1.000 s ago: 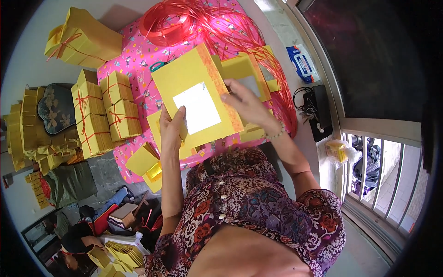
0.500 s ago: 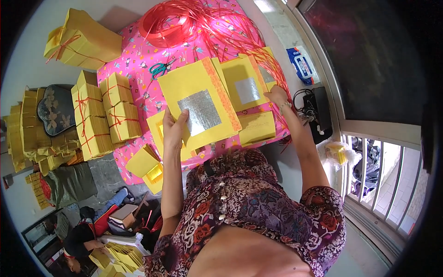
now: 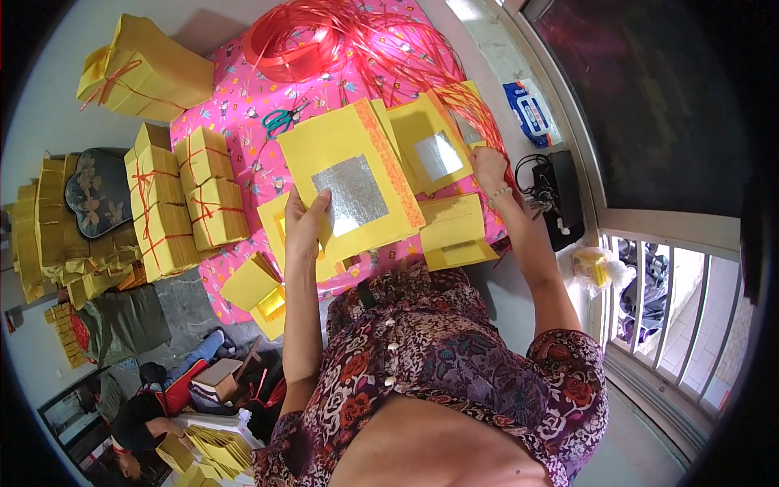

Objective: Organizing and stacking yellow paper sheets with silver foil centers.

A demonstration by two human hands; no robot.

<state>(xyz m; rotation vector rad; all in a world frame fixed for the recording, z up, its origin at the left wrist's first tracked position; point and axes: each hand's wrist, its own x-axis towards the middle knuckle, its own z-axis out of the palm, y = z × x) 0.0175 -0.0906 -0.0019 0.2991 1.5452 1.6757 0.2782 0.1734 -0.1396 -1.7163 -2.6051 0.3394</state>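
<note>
Above pink patterned tablecloth (image 3: 235, 97), gripping front yellow sheets (image 3: 350, 174) in left hand (image 3: 306, 227), thumb on top, apparently to stop them splaying, with right hand (image 3: 488, 169) curled near rear yellow sheet (image 3: 423, 146) beside red strips (image 3: 480, 115), cannot tell whether pinching anything.

1. Daylight's pouring through the barred window (image 3: 695, 316), lighting things up pretty well.
2. Silver foil squares (image 3: 351, 195) are throwing glare.
3. Tied yellow paper bundle (image 3: 150, 69) is shadowing the wall (image 3: 203, 28).
4. Fisheye's bending edges, corners are going black.
</note>
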